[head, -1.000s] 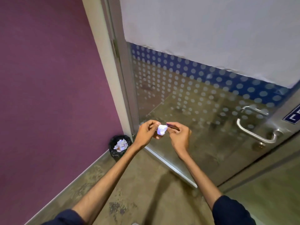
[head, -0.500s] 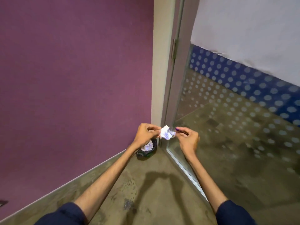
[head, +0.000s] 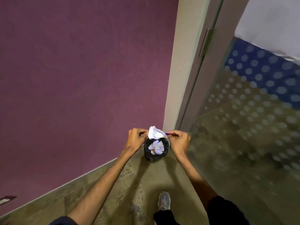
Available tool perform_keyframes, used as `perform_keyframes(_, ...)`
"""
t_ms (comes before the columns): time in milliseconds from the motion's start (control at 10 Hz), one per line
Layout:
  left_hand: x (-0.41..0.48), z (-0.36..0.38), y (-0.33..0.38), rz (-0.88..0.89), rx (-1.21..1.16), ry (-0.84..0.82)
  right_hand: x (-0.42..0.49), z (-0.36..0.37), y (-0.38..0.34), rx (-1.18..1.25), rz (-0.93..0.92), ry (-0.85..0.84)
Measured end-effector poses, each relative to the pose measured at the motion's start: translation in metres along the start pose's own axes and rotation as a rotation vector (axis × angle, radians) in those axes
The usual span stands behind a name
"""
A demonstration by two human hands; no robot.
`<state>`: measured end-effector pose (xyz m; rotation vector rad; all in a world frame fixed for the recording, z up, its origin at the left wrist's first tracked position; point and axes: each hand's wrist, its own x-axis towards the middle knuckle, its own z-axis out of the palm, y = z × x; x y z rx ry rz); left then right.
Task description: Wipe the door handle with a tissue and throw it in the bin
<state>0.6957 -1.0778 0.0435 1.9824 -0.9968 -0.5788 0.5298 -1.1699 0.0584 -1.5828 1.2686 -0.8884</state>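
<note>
A crumpled white tissue (head: 155,132) is pinched between my left hand (head: 136,140) and my right hand (head: 178,141), both held out in front of me. Directly below the tissue in the view stands a small bin with a black bag (head: 156,150), on the floor in the corner beside the door frame. White crumpled paper lies inside the bin. The door handle is out of view.
A purple wall (head: 81,78) fills the left. A cream door frame (head: 183,70) and a glass door with dotted film (head: 251,111) stand on the right. My shoe (head: 164,200) is on the speckled concrete floor (head: 133,192).
The view has swung left and down, away from the door handle. The bin, earlier partly behind my left hand, now shows whole below the tissue. Both hands still hold the tissue, which looks more opened out.
</note>
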Motion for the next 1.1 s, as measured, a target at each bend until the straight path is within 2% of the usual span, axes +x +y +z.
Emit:
perform_keyframes(200,0.069,0.037,-0.018,-0.043,0.098,-0.016,0.077,0.042,0.033,-0.053,0.046,-0.040)
perform_keyframes(300,0.097,0.059,-0.031,-0.062,0.132,-0.028,0.106,0.059,0.057,-0.104,-0.012,-0.074)
perform_keyframes(400,0.124,0.081,-0.052,-0.033,0.176,0.014,0.130,0.076,0.078,-0.145,0.079,-0.103)
perform_keyframes(500,0.155,0.100,-0.081,-0.072,0.226,-0.064,0.152,0.101,0.102,-0.202,0.043,-0.063)
perform_keyframes(600,0.186,0.120,-0.109,-0.147,0.183,-0.193,0.175,0.128,0.136,-0.183,0.139,-0.075)
perform_keyframes(700,0.215,0.138,-0.142,-0.244,0.206,-0.316,0.197,0.153,0.174,-0.215,0.231,-0.227)
perform_keyframes(800,0.233,0.150,-0.176,-0.216,0.253,-0.373,0.214,0.167,0.217,-0.297,0.298,-0.317)
perform_keyframes(900,0.233,0.154,-0.195,-0.189,0.346,-0.438,0.216,0.164,0.238,-0.266,0.419,-0.309)
perform_keyframes(1000,0.229,0.155,-0.204,-0.117,0.375,-0.474,0.209,0.158,0.243,-0.290,0.440,-0.288)
perform_keyframes(1100,0.232,0.155,-0.198,-0.066,0.350,-0.443,0.208,0.160,0.231,-0.352,0.442,-0.240)
